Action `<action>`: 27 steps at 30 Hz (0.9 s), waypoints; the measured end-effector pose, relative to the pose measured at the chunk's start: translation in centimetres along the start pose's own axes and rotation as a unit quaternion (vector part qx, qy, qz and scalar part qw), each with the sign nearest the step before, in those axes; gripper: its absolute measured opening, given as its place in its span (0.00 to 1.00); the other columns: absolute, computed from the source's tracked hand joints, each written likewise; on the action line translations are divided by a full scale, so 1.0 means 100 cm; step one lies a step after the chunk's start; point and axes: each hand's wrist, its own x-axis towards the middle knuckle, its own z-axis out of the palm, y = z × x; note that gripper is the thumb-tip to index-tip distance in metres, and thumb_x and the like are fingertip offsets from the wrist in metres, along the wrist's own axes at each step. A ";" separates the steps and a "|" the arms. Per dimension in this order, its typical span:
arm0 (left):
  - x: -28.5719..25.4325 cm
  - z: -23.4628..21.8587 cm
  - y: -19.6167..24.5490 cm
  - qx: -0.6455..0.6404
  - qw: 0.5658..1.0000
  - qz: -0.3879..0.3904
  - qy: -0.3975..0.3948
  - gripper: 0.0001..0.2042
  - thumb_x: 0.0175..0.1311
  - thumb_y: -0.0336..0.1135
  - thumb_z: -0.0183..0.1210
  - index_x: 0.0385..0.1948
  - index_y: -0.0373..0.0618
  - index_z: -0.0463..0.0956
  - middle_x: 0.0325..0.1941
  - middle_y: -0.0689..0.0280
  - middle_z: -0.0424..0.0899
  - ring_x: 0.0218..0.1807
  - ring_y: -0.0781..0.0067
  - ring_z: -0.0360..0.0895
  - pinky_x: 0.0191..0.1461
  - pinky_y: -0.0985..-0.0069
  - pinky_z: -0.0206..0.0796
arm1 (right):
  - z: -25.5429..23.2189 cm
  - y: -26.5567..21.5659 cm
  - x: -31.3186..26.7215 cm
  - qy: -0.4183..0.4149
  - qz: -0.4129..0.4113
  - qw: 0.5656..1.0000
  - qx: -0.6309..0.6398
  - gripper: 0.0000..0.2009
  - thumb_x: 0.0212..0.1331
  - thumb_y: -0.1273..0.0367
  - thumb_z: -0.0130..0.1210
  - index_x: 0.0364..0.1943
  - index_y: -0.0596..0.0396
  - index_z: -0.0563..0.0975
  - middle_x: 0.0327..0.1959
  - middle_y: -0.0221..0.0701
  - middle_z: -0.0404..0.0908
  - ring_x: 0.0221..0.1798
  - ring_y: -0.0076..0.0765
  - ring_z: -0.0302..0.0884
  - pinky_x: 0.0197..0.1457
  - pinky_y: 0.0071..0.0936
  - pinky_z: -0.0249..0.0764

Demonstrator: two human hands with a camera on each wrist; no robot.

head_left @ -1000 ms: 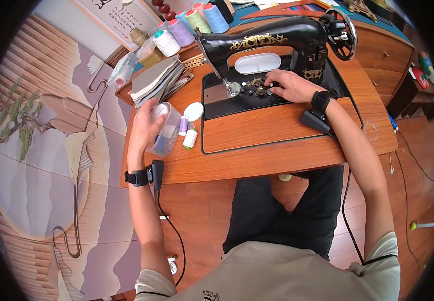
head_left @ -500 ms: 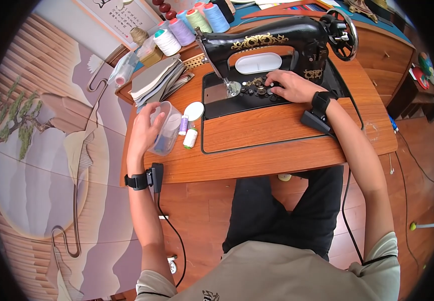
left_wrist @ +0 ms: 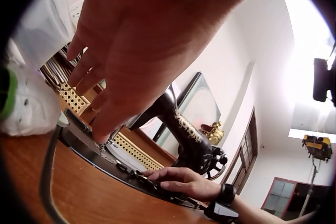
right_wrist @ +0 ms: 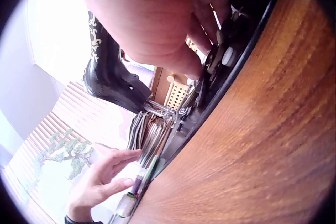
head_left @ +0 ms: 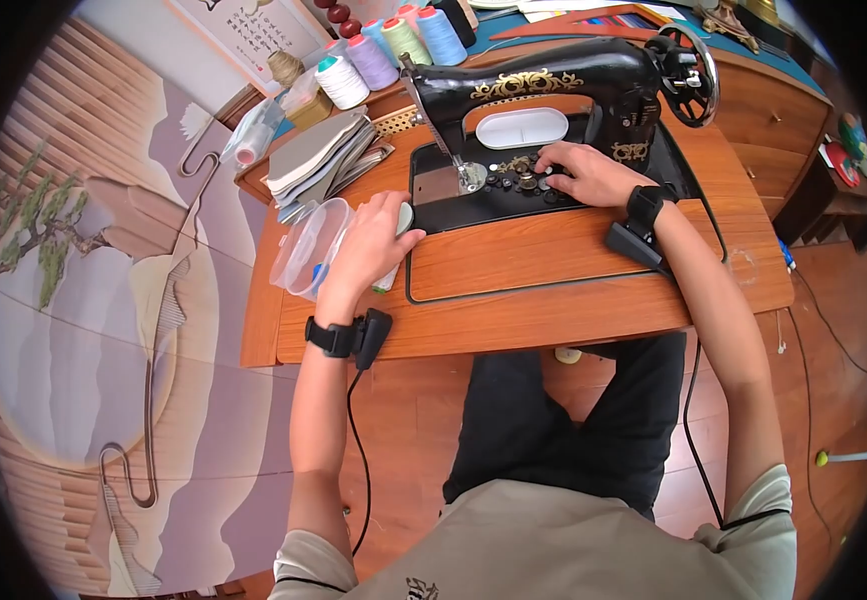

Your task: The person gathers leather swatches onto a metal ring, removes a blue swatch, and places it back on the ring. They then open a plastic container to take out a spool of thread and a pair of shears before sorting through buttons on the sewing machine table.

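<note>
Half-hiding thread spools (left_wrist: 31, 103), the loose-fingered left hand (head_left: 371, 243) has moved rightward beside the plastic tub (head_left: 300, 243); loose-fingered right hand (head_left: 593, 176) touches buttons (head_left: 526, 183).

In the head view we see a landscape-painted panel (head_left: 83, 340) at nine o'clock, wooden drawers (head_left: 758, 125) at two, reddish flooring (head_left: 843, 480) at four; from the left wrist, a white wall (left_wrist: 236, 50) meets bright glare (left_wrist: 312, 19) at two.

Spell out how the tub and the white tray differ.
The tub is clear, the tray white. The tub looks deep, the tray shallow. The tub sits beside the left hand, while the tray lies beyond the buttons. Both have rounded outlines.
</note>
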 end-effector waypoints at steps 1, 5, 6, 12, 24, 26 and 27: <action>0.005 0.004 -0.002 -0.001 1.000 0.001 0.001 0.25 0.60 0.41 0.62 0.56 0.38 0.68 0.58 0.53 0.75 0.60 0.50 0.71 0.66 0.60 0.60 | 0.001 -0.001 0.000 0.001 0.001 1.000 -0.001 0.12 0.63 0.68 0.53 0.49 0.57 0.75 0.52 0.40 0.76 0.60 0.47 0.69 0.63 0.39 0.66; 0.018 0.018 -0.014 0.081 0.996 -0.022 -0.037 0.24 0.61 0.42 0.60 0.54 0.37 0.68 0.55 0.48 0.76 0.60 0.45 0.70 0.70 0.49 0.53 | 0.004 0.005 0.001 0.029 -0.036 0.999 -0.001 0.10 0.63 0.69 0.54 0.45 0.60 0.73 0.47 0.42 0.75 0.54 0.50 0.73 0.57 0.41 0.68; 0.020 0.021 -0.017 0.080 0.996 -0.017 -0.028 0.22 0.60 0.41 0.61 0.51 0.36 0.68 0.52 0.45 0.77 0.59 0.43 0.71 0.70 0.43 0.51 | 0.003 0.003 0.000 0.022 -0.032 0.999 -0.004 0.10 0.63 0.69 0.54 0.45 0.60 0.73 0.48 0.42 0.75 0.54 0.50 0.72 0.57 0.40 0.68; 0.026 0.024 -0.013 0.086 0.991 -0.081 -0.060 0.22 0.60 0.40 0.61 0.51 0.37 0.68 0.46 0.44 0.81 0.53 0.42 0.76 0.62 0.53 0.62 | 0.008 0.011 0.002 0.025 -0.036 0.999 -0.012 0.11 0.63 0.69 0.53 0.46 0.59 0.74 0.49 0.40 0.75 0.56 0.48 0.71 0.59 0.39 0.68; 0.021 0.009 0.004 -0.160 0.986 -0.016 0.032 0.27 0.53 0.35 0.68 0.56 0.41 0.70 0.50 0.54 0.82 0.50 0.66 0.80 0.48 0.71 0.74 | 0.002 0.002 0.000 0.003 0.008 1.000 -0.005 0.13 0.63 0.67 0.54 0.49 0.57 0.76 0.53 0.40 0.76 0.60 0.47 0.69 0.64 0.39 0.67; 0.013 -0.005 0.009 -0.166 0.984 -0.020 0.052 0.27 0.53 0.35 0.68 0.56 0.41 0.70 0.51 0.55 0.82 0.51 0.66 0.79 0.49 0.71 0.73 | 0.002 0.001 0.000 0.007 0.000 1.000 -0.007 0.13 0.63 0.67 0.54 0.49 0.57 0.76 0.53 0.40 0.76 0.60 0.47 0.70 0.64 0.39 0.67; 0.008 -0.016 0.012 -0.173 0.982 -0.023 0.071 0.27 0.54 0.36 0.68 0.56 0.42 0.71 0.52 0.56 0.81 0.53 0.66 0.79 0.49 0.71 0.73 | 0.002 0.002 -0.001 0.011 -0.008 1.000 -0.009 0.13 0.63 0.67 0.54 0.49 0.57 0.76 0.53 0.40 0.76 0.60 0.47 0.70 0.64 0.39 0.67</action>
